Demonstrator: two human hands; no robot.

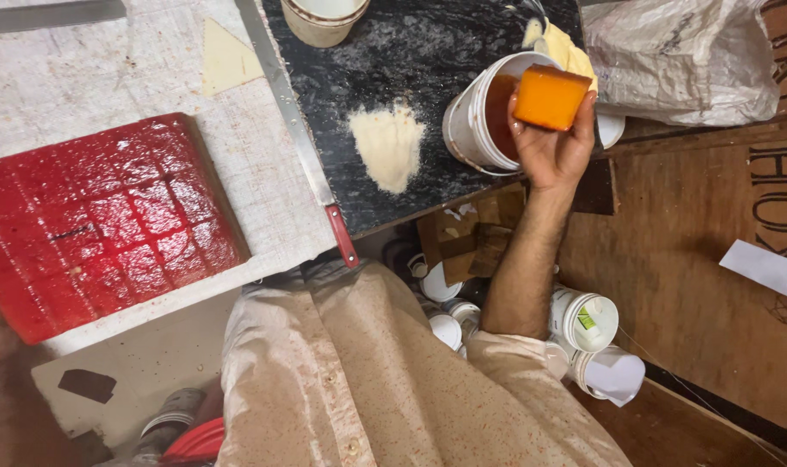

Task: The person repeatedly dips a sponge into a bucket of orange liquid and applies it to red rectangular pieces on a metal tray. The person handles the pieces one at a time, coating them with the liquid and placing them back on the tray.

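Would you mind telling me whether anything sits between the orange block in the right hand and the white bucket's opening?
Nothing visible does. The right hand holds the orange block directly beside the tilted white bucket, at its open mouth.

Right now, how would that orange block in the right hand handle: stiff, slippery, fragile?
The orange block probably stays stiff: its edges look sharp and square between the fingers of the right hand. Its matte faces suggest little slipping. Corners may crumble.
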